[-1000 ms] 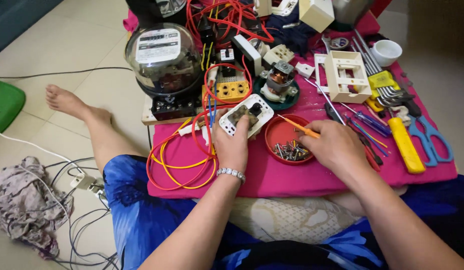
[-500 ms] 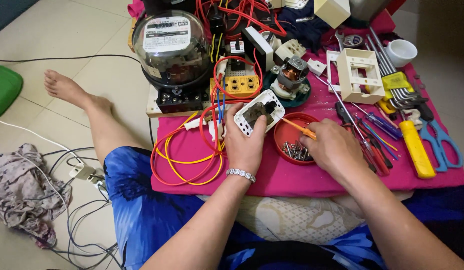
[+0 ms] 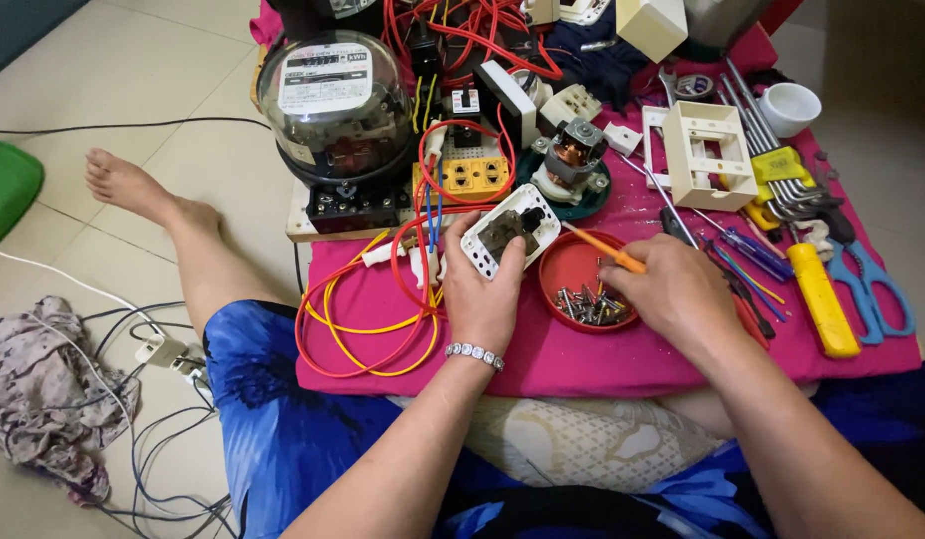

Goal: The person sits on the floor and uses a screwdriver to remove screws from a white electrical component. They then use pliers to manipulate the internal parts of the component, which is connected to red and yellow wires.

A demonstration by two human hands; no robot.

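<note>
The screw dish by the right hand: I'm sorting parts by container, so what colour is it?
Red. The round screw dish shows best in the head view, just left of the right hand.

One meter, one lid, perhaps twenty screws.

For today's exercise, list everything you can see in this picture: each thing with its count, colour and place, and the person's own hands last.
socket plate: one, white, in left hand
screwdriver: one, orange, in right hand
dish: one, red, holding screws, between the hands
wires: coil, red and yellow, left on cloth
cloth: one, pink, underneath
electricity meter: one, glass-domed, top left
small motor: one, behind dish
frame: one, cream, upper right
scissors: one, blue, far right
cup: one, white, top right
left hand: holding plate
right hand: holding screwdriver
</note>
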